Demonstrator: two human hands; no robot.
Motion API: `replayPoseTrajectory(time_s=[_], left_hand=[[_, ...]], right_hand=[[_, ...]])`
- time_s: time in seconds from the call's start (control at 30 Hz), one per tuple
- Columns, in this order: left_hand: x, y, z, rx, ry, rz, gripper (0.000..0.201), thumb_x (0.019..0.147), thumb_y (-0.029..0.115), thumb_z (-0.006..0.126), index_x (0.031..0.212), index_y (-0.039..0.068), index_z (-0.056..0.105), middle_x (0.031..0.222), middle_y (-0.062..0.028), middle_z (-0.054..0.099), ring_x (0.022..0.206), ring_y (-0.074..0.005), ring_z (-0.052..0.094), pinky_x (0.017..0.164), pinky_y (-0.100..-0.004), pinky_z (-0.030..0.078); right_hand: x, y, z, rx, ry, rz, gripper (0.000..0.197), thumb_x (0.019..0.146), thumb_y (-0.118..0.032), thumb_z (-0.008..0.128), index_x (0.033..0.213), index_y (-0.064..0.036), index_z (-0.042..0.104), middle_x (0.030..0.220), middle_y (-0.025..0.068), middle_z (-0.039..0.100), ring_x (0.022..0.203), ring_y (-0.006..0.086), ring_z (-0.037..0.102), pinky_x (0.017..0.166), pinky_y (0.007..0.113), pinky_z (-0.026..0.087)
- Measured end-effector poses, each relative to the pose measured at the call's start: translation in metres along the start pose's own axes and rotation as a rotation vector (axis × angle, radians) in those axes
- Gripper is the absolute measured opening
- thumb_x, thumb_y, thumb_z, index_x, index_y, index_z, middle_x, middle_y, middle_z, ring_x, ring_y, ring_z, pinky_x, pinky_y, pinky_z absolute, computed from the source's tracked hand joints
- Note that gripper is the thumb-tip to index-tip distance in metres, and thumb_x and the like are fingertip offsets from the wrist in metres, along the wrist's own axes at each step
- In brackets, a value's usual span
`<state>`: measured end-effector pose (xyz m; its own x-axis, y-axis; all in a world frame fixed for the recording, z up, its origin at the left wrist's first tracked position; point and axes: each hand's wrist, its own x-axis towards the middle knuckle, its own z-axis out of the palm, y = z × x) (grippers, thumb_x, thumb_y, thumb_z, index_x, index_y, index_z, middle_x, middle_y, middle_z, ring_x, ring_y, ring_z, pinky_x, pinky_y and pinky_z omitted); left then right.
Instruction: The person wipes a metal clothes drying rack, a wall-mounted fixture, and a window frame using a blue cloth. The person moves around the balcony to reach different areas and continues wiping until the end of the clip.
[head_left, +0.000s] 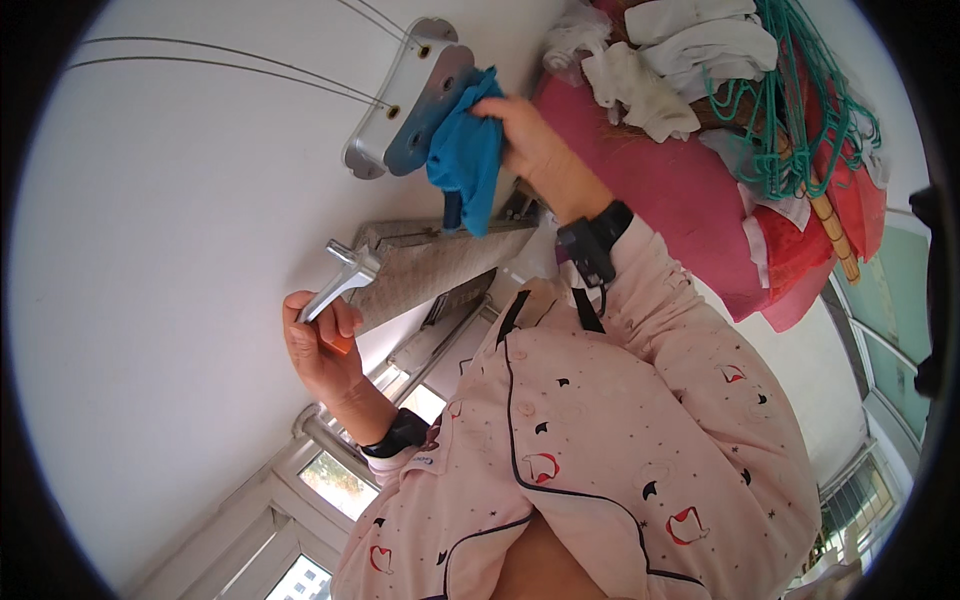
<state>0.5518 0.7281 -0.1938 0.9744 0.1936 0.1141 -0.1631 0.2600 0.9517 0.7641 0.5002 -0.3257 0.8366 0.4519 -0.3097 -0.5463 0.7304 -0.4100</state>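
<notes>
My left hand [325, 345] is closed round a silver crank handle [340, 283], its metal head pointing up; an orange part shows under my fingers. Higher and to the right, my right hand [522, 140] grips a bunched blue cloth [468, 150]. The cloth lies against the lower right side of a silver metal cable winder [410, 95] on the white wall. Thin cables run from the winder toward the upper left. Part of its face is hidden behind the cloth, and so are some of my right fingertips.
Below the winder a grey-patterned board [440, 262] leans out near the wall. At the upper right, a pink-covered surface [640, 190] bears white cloths [690, 50], green hangers [790, 120] and red bags [850, 190]. Window frames [275, 510] stand at the lower left.
</notes>
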Motion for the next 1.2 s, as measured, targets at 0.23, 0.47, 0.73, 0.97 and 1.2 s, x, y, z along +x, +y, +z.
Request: replayPoseTrajectory(time_s=[0.23, 0.47, 0.73, 0.97, 1.2], left_hand=[[0.0, -0.001, 0.0, -0.029, 0.027, 0.01, 0.044, 0.097, 0.039, 0.054, 0.112, -0.002, 0.046, 0.068, 0.0009, 0.039, 0.066, -0.0139, 0.041, 0.062, -0.0311, 0.037], [0.001, 0.006, 0.0, -0.016, 0.033, 0.043, 0.045, 0.096, 0.041, 0.055, 0.113, -0.001, 0.047, 0.066, 0.0024, 0.039, 0.065, -0.0133, 0.042, 0.063, -0.0307, 0.039], [-0.021, 0.015, -0.011, -0.089, -0.026, 0.092, 0.039, 0.101, 0.035, 0.047, 0.124, 0.004, 0.051, 0.07, 0.0045, 0.038, 0.068, -0.0109, 0.038, 0.067, -0.0289, 0.034], [-0.026, 0.019, -0.008, -0.073, 0.092, 0.116, 0.043, 0.098, 0.039, 0.053, 0.115, 0.0, 0.048, 0.068, 0.0023, 0.039, 0.067, -0.0131, 0.042, 0.065, -0.0306, 0.039], [-0.019, 0.018, -0.002, -0.13, 0.066, 0.123, 0.044, 0.096, 0.039, 0.055, 0.113, -0.001, 0.048, 0.069, 0.0018, 0.039, 0.068, -0.0136, 0.042, 0.064, -0.0304, 0.04]], right_hand=[[-0.022, 0.048, 0.011, 0.222, -0.137, 0.245, 0.035, 0.085, -0.01, 0.057, 0.116, 0.0058, 0.051, 0.112, 0.0207, 0.061, 0.099, 0.0321, 0.063, 0.092, 0.046, 0.053], [-0.036, 0.053, 0.035, 0.299, -0.027, 0.498, 0.033, 0.084, -0.02, 0.058, 0.108, 0.0011, 0.059, 0.1, 0.0169, 0.066, 0.09, 0.0288, 0.066, 0.087, 0.043, 0.054], [-0.062, 0.078, 0.043, 0.231, 0.027, 0.337, 0.029, 0.088, -0.024, 0.056, 0.106, -0.0029, 0.062, 0.096, 0.01, 0.066, 0.087, 0.0242, 0.066, 0.081, 0.036, 0.055], [-0.079, 0.017, 0.04, -0.258, 0.019, -0.23, 0.043, 0.082, -0.012, 0.065, 0.122, 0.0002, 0.052, 0.122, 0.0182, 0.054, 0.108, 0.028, 0.057, 0.093, 0.039, 0.048], [-0.07, 0.076, 0.055, -1.634, 0.051, -1.149, 0.049, 0.077, 0.003, 0.059, 0.125, 0.0038, 0.051, 0.129, 0.0226, 0.045, 0.117, 0.0397, 0.047, 0.1, 0.044, 0.04]])
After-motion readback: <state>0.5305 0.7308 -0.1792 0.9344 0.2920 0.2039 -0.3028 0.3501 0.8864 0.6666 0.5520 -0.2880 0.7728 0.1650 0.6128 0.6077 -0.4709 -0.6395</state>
